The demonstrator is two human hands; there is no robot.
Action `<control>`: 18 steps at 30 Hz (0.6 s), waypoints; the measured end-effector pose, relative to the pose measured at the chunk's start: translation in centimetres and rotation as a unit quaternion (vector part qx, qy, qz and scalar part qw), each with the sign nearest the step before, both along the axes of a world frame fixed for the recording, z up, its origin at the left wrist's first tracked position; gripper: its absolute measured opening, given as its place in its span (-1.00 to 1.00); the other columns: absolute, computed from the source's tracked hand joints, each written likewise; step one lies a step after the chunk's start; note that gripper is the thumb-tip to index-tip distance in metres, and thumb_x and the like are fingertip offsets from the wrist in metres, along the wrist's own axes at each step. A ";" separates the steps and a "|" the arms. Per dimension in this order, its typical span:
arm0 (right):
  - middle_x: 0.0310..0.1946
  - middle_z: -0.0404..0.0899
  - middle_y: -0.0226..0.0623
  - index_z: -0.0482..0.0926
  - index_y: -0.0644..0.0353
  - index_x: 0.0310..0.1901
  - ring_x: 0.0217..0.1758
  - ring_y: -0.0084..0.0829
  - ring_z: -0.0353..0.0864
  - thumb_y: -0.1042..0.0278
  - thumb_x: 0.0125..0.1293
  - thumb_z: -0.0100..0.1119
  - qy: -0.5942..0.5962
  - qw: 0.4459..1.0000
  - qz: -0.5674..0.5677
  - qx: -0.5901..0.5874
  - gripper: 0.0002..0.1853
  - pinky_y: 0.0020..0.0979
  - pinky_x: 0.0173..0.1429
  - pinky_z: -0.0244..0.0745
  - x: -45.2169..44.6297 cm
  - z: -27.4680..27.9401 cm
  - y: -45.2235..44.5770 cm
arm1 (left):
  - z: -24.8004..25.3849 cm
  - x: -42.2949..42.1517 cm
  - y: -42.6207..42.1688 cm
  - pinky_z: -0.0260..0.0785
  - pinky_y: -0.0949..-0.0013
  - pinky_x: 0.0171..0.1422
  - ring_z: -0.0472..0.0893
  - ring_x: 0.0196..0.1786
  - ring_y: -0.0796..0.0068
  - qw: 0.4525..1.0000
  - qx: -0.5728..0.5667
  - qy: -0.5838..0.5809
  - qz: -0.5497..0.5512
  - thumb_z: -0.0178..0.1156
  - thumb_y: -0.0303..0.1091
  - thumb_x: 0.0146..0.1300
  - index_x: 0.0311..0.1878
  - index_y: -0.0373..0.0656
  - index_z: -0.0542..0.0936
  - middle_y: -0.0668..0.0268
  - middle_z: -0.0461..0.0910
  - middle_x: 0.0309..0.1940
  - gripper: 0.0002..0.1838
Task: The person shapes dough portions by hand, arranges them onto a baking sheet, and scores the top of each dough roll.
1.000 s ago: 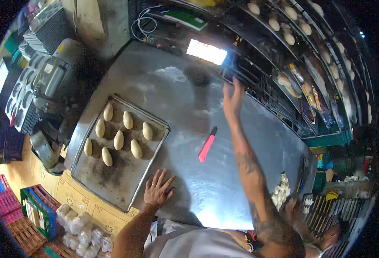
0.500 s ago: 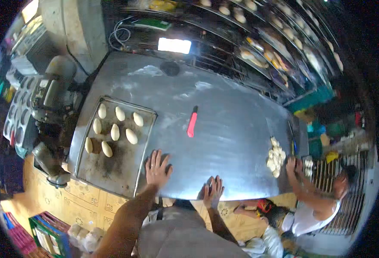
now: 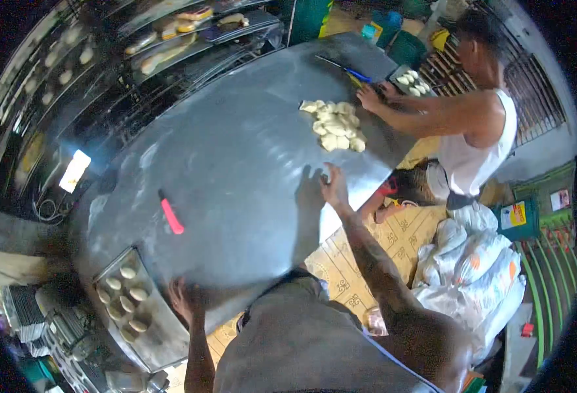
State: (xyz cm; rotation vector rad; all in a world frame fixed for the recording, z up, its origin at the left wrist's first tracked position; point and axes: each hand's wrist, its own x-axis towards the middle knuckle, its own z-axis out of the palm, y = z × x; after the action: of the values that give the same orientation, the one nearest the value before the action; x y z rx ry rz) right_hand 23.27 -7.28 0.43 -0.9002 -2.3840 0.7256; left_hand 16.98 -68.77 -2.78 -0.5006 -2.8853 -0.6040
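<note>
My right hand (image 3: 333,187) is held over the metal table (image 3: 236,190), fingers apart and slightly bent, holding nothing. Its shadow falls on the tabletop beside it. A pile of pale dough pieces (image 3: 335,126) lies just beyond that hand, apart from it. My left hand (image 3: 185,301) rests at the table's near side, close to the right edge of a baking tray (image 3: 161,340); its fingers look stretched out, with nothing seen in them. Several oval dough pieces (image 3: 127,304) sit in rows on the tray. A tool with a pink-red handle (image 3: 172,217) and a short dark tip lies on the table.
A co-worker (image 3: 475,144) stands at the table's right end, hands near a blue-handled tool (image 3: 356,74) and a small tray of dough pieces (image 3: 422,90). White plastic sacks (image 3: 475,268) stand on the floor at right. Racks (image 3: 164,65) line the far side.
My view has swung to the right. My right hand has lifted from the table edge and reached toward the dough pile. My left hand stays beside the baking tray.
</note>
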 end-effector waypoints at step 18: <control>0.30 0.53 -0.14 0.42 0.25 0.46 0.42 -0.35 0.40 0.15 0.66 0.06 0.118 0.949 -0.112 -0.269 -0.50 -0.27 0.37 0.44 -2.1 8.0 9.6 | 4.3 -9.9 63.6 0.45 0.08 0.50 0.55 0.40 0.09 0.887 0.153 -0.258 -0.352 0.16 -0.55 0.43 0.40 -0.10 0.52 0.06 0.47 0.45 -0.52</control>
State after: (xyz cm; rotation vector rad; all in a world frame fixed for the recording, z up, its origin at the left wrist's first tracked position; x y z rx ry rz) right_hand 21.16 2.32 8.44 -1.1953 -1.8567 1.3404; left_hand 7.12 -5.13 1.52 -1.5616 -2.8932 -1.4613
